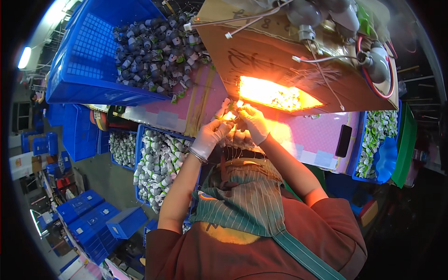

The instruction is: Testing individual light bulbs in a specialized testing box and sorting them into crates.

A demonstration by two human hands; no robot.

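Observation:
Both my hands wear white gloves and meet in front of a glowing slot in a cardboard box point(224, 60). My left hand point(209, 140) is closed, its fingertips pinching a small white bulb-like part point(228, 116) lit brightly by the glow. Just right of it, my right hand point(254, 123) is closed too, thumb and fingers pressed together at the same spot; glare hides what they pinch. Below the hands, against my apron, sits a row of round-ended bulb-like parts point(239, 136) with thin wires hanging down.
A blue crate point(79, 70) lies tipped at the left, with a heap of grey-and-white bulb-like parts point(154, 51) spilling from it. Blue bins of similar parts point(161, 168) stand below. A black phone point(344, 141) rests on the pink tabletop point(317, 133). Larger wired bulbs point(379, 65) top the box.

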